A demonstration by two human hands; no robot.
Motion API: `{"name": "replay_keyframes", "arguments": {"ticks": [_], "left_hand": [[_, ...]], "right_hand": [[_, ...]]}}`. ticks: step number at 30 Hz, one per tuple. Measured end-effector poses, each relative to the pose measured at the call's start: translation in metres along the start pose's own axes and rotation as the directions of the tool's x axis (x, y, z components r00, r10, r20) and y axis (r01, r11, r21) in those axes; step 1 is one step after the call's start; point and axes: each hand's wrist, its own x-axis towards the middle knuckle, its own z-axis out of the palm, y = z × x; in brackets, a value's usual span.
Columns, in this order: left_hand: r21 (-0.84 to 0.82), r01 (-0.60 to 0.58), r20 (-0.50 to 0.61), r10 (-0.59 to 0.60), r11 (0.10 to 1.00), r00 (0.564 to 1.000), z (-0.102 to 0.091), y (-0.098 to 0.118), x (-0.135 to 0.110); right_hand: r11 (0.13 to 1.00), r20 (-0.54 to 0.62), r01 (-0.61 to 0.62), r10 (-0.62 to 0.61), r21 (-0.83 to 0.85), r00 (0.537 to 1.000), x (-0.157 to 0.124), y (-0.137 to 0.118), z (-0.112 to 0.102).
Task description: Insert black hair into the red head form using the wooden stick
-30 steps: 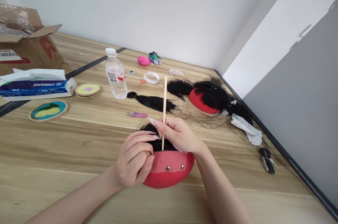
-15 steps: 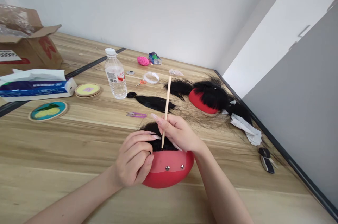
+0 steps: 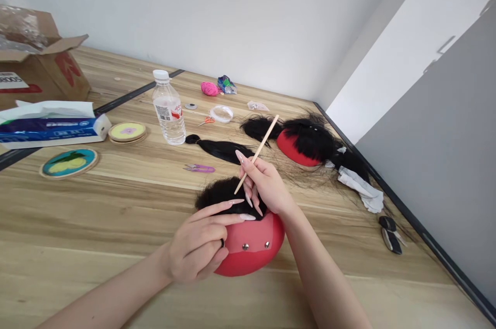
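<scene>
A red dome-shaped head form [image 3: 248, 262] sits in front of me, with a pinkish mesh band [image 3: 256, 233] across its near side and two metal pins in the band. Black hair [image 3: 217, 192] covers the form's far part. My right hand [image 3: 265, 184] grips a thin wooden stick [image 3: 261, 148], slanted up to the right, its lower end over the hair. I cannot make out a fine tip on it. My left hand [image 3: 205, 238] rests at the left side, index and middle fingers stretched across the hair's edge, the other fingers curled against the form.
Beyond lie a black hair bundle [image 3: 220, 149], purple thread snips [image 3: 199, 168] and a water bottle [image 3: 169, 112]. Another haired red form [image 3: 292, 149] stands to the right. Embroidery hoops [image 3: 70, 163], a tissue pack [image 3: 54, 130] and a cardboard box [image 3: 58, 68] are at the left.
The stick has lifted from the hair's edge and tilted to the right. My left index and middle fingers have stretched out to the right over the hair's edge.
</scene>
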Motion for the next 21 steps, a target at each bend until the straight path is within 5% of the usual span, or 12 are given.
{"name": "replay_keyframes", "arguments": {"ticks": [6, 16, 19, 21], "left_hand": [[-0.068, 0.037, -0.113, -0.044, 0.997, 0.993, 0.008, -0.001, -0.003], [-0.03, 0.058, -0.161, -0.062, 0.998, 0.985, 0.012, -0.001, -0.002], [-0.032, 0.043, -0.139, -0.047, 0.999, 0.989, 0.011, -0.001, -0.003], [-0.04, 0.037, -0.141, -0.042, 0.999, 0.989, 0.011, -0.001, -0.003]], "right_hand": [[0.998, -0.144, -0.001, 0.011, 0.066, 0.99, 0.007, 0.005, -0.002], [0.903, -0.138, 0.159, -0.113, 0.399, 0.984, 0.007, 0.006, -0.003], [0.88, -0.297, 0.27, -0.157, 0.391, 0.942, 0.01, 0.003, -0.01], [0.873, -0.463, 0.353, -0.174, 0.335, 0.869, 0.012, -0.001, -0.018]]}}
